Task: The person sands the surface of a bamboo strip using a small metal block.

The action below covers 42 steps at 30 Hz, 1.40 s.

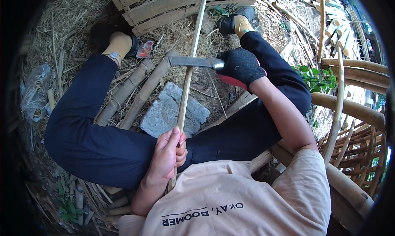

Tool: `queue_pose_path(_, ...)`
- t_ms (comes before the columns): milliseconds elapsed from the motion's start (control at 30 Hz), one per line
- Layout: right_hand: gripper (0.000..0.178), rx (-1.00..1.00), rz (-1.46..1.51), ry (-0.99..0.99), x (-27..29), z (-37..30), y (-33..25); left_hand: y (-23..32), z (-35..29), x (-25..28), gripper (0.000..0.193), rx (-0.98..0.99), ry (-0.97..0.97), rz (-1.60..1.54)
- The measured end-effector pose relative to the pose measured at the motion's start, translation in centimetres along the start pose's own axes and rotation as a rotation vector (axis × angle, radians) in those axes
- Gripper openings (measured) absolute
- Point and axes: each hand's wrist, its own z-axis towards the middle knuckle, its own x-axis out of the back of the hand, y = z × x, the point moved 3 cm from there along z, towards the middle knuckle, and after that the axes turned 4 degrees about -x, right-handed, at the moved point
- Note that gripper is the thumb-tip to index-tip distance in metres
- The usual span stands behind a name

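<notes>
My bare left hand (168,151) is wrapped round the lower part of a long, pale bamboo strip (190,71), just in front of my shirt. The strip runs upward and away between my legs. On my right hand (240,67) is a black glove with a pink-red palm side, and its fingers close round the handle end of a knife (191,62). The metal blade points left and lies across the strip, at about the height of my feet. Most of the handle is hidden by the glove.
Under the strip sits a rough grey stone block (173,108), with bamboo poles (142,88) beside it. A wooden slatted crate (164,14) stands beyond my feet. Stacked bamboo (339,32) and a bamboo frame (349,106) are on the right. Dry straw (70,34) covers the ground.
</notes>
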Motion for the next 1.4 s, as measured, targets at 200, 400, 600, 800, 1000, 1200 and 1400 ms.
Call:
queue_pose_path(200, 0.029, -0.079, -0.061, 0.047, 1.7, 1.0, 2.5, 0.2, -0.3, 0.3, 0.038, 0.017, -0.019, -0.052)
queue_pose_path(400, 0.027, 0.104, 0.031, -0.144, 0.8, -2.4, -2.7, 0.3, -0.3, 0.3, 0.038, 0.023, -0.04, -0.076)
queue_pose_path(600, 0.023, 0.19, -0.024, -0.181, 0.2, -2.4, -3.3, 0.1, -0.1, 0.3, 0.038, 0.027, -0.04, -0.062)
queue_pose_path(800, 0.023, 0.194, -0.078, -0.084, -0.5, -1.5, -2.4, 0.1, 0.1, 0.3, 0.039, -0.002, -0.011, -0.034)
queue_pose_path(1000, 0.023, 0.149, -0.079, -0.109, 0.1, -1.1, -2.7, 0.5, 0.0, 0.2, 0.038, -0.005, -0.01, -0.035)
queue_pose_path(1200, 0.027, -0.022, -0.085, 0.16, 1.8, 1.8, 3.3, 0.5, -0.5, 0.3, 0.038, 0.022, -0.031, -0.061)
queue_pose_path(1400, 0.029, 0.044, 0.1, -0.041, 0.5, -1.2, -1.0, 0.6, -0.3, 0.5, 0.037, 0.021, -0.069, -0.099)
